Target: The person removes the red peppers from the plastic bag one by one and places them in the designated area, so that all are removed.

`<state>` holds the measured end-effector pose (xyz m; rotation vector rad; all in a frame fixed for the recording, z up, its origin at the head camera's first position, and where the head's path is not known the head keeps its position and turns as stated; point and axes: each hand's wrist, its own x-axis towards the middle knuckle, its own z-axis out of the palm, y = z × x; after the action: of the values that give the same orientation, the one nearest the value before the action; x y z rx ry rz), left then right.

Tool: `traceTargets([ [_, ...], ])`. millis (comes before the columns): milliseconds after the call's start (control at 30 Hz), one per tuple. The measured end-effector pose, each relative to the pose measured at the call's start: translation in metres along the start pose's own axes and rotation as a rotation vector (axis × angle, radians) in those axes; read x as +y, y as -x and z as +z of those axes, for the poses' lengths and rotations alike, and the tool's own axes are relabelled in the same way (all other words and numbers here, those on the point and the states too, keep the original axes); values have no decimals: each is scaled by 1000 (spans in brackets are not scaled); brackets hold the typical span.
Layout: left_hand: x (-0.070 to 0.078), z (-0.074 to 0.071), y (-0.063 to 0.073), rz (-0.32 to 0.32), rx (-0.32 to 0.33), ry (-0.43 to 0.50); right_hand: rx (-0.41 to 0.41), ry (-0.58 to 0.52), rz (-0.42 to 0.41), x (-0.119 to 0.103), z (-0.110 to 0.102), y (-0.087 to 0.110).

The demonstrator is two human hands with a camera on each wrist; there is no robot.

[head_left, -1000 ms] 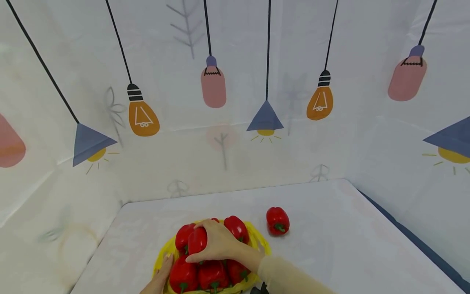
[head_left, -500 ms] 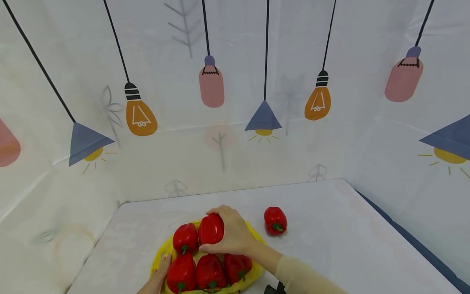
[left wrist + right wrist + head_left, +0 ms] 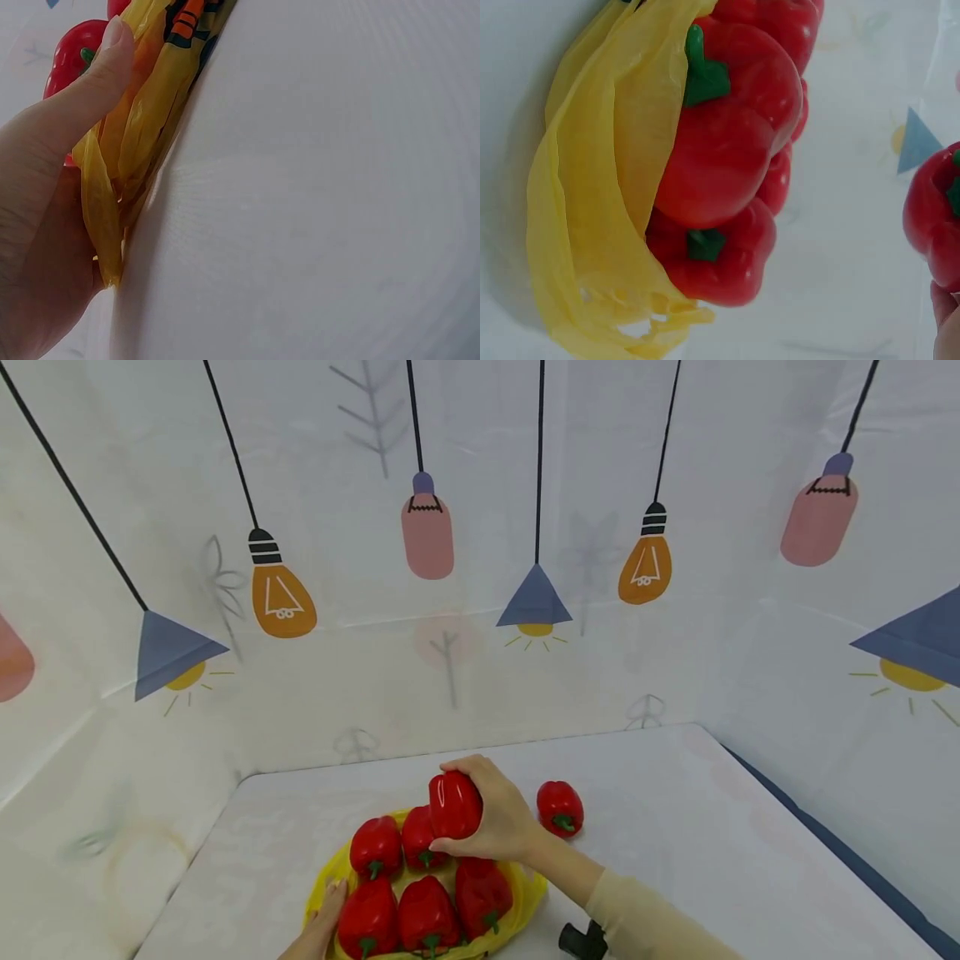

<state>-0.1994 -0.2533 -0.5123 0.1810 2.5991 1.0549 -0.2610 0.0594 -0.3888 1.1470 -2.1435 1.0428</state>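
In the head view my right hand (image 3: 506,818) holds a red bell pepper (image 3: 455,804) by its sides, raised over the back of an open yellow plastic bag (image 3: 534,893). Several more red bell peppers (image 3: 372,917) sit in the bag in two rows, green stems toward me. The right wrist view catches the held pepper (image 3: 936,217) at its right edge, apart from the bagged ones. My left hand (image 3: 45,172) grips the bag's left side, thumb over the rim and the other fingers mostly hidden behind the crumpled yellow plastic (image 3: 150,112).
Another red bell pepper (image 3: 559,808) lies on the white tabletop (image 3: 675,835), behind and right of the bag. A black device (image 3: 583,941) shows beside my right wrist. White sheeting (image 3: 480,693) printed with lamps hangs behind the table.
The right hand has lifted the bell pepper off the others and carried it back and to the right, uncovering peppers beneath. My left hand stays at the bag's left side.
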Motion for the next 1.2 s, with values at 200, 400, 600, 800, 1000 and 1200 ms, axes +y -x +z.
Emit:
traceTargets([
  [200, -1, -2, -1, 25, -19, 2, -8, -41, 9, -2, -11, -1],
  [400, -3, -3, -2, 48, -33, 6, -5, -46, 16, -2, -19, 0],
  [600, -2, -4, -1, 47, -40, -1, -1, -39, 31, -3, -31, 1],
  [800, -3, -5, 0, 64, -46, 23, 7, -30, 34, -1, -42, 5],
  [1000, -2, -4, 5, 107, -11, -5, 32, -6, 20, 4, -51, 11],
  [1200, -3, -6, 3, 195, -5, -41, 44, 20, 46, 10, -62, 16],
])
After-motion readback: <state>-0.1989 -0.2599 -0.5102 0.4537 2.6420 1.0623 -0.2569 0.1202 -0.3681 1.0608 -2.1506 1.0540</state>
